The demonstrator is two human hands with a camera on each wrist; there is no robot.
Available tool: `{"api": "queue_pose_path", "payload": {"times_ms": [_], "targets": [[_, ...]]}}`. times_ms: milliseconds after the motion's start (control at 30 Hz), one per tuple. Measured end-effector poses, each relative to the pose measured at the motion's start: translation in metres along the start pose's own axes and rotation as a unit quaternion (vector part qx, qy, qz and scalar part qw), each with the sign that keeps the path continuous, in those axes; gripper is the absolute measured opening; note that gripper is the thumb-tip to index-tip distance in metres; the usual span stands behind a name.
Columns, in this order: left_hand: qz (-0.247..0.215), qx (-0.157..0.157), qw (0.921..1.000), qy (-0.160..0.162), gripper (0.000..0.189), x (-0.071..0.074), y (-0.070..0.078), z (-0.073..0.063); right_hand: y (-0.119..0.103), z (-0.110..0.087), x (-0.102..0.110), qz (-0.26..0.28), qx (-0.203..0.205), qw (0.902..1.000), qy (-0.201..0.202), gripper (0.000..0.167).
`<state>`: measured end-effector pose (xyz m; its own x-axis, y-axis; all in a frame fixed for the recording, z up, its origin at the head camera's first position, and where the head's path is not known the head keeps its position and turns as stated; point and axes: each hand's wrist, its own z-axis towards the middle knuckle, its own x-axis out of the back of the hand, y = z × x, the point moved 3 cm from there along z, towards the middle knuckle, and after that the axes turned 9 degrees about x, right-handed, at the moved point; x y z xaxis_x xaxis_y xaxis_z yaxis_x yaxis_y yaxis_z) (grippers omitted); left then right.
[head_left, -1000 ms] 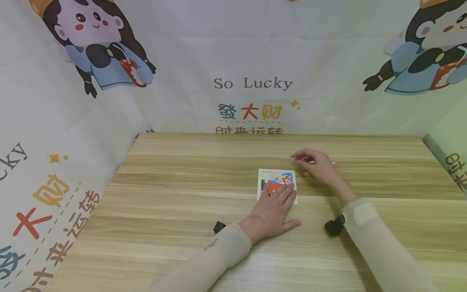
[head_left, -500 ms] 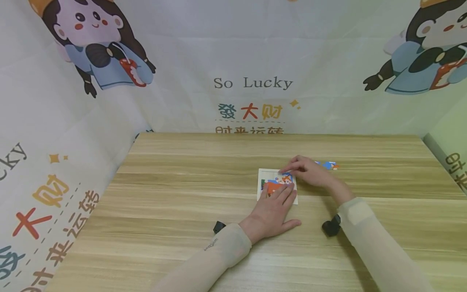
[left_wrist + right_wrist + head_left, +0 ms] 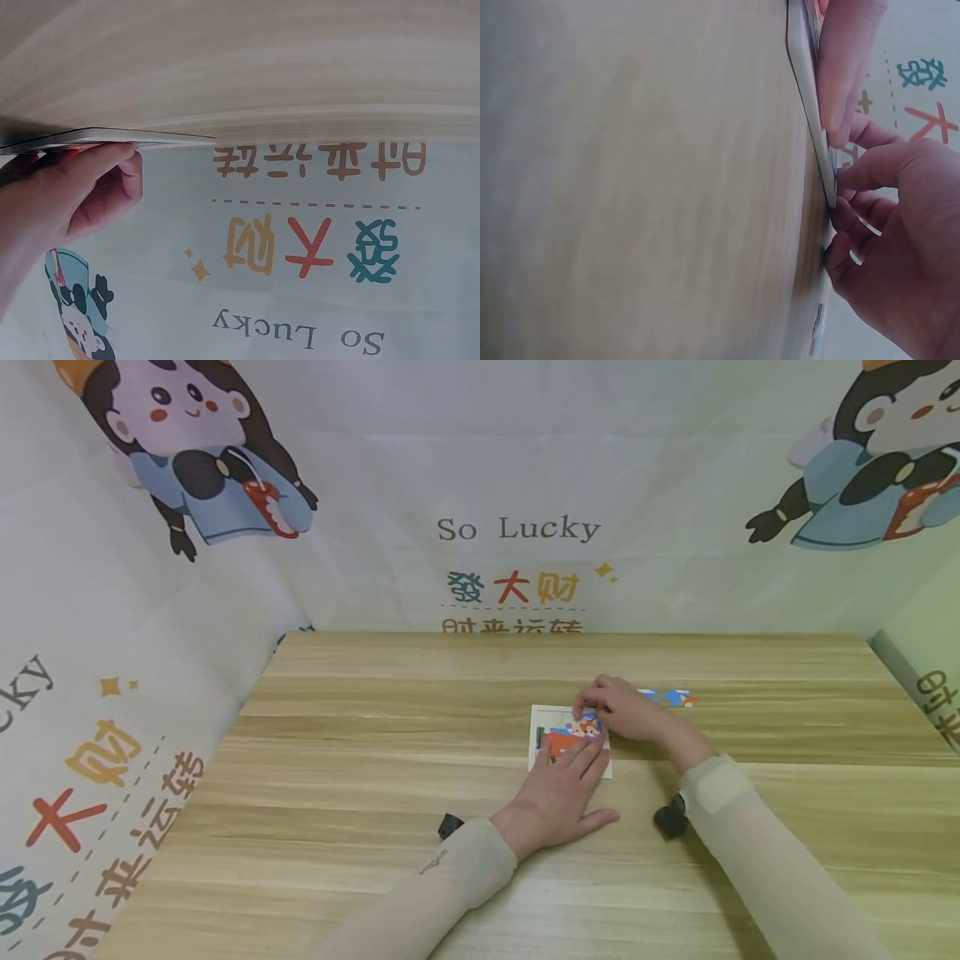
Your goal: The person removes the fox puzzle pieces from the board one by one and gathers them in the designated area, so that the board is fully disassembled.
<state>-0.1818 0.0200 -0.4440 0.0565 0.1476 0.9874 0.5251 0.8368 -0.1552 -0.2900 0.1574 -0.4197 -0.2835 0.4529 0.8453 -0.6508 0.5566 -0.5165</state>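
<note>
A square picture puzzle [image 3: 533,739] in a pale frame lies on the table, showing an orange fox and blue parts. My left hand [image 3: 558,797] rests flat over its lower part, with spread fingers and the thumb out to the right. At the puzzle's upper right edge my right hand [image 3: 626,706] has bent fingers, which pinch a small puzzle piece mostly hidden beneath them. In the right wrist view, that hand's thumb and fingers [image 3: 855,217] meet at the thin frame edge. The left wrist view shows the left fingers [image 3: 105,161] against the puzzle's face.
Loose blue-and-white puzzle pieces [image 3: 678,698] lie behind the right hand. The wood-grain table [image 3: 360,760] ends at a printed cloth backdrop [image 3: 375,568]. Black wrist cameras [image 3: 671,817] sit beside both cuffs.
My right hand has moved left from near the loose pieces to the puzzle's upper right edge, uncovering more of those pieces. The left hand has stayed in place.
</note>
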Motion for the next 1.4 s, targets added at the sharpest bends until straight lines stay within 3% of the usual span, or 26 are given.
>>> {"api": "queue_pose_path", "payload": {"times_ms": [200, 467, 700, 1133, 1400], "targets": [[-0.002, -0.004, 1.0, 0.002, 0.078, 0.0, 0.0, 0.0, -0.002, 0.004, -0.002, 0.004, 0.001, 1.0, -0.009, 0.023], [-0.01, -0.003, 0.9999, 0.005, 0.077, 0.0, 0.0, -0.001, 0.006, -0.002, 0.002, 0.101, -0.001, 0.9947, 0.017, 0.013], [-0.003, 0.0, 1.0, 0.0, 0.077, 0.0, 0.0, -0.001, 0.011, -0.006, 0.003, 0.185, -0.017, 0.9827, 0.006, 0.013], [-0.012, -0.001, 0.9999, -0.009, 0.078, 0.0, 0.001, -0.001, 0.016, -0.015, 0.011, 0.201, -0.047, 0.9781, 0.025, 0.02], [-0.013, -0.001, 0.9998, -0.014, 0.078, 0.0, 0.001, 0.002, 0.018, -0.026, 0.024, 0.248, -0.071, 0.964, 0.065, 0.027]]}}
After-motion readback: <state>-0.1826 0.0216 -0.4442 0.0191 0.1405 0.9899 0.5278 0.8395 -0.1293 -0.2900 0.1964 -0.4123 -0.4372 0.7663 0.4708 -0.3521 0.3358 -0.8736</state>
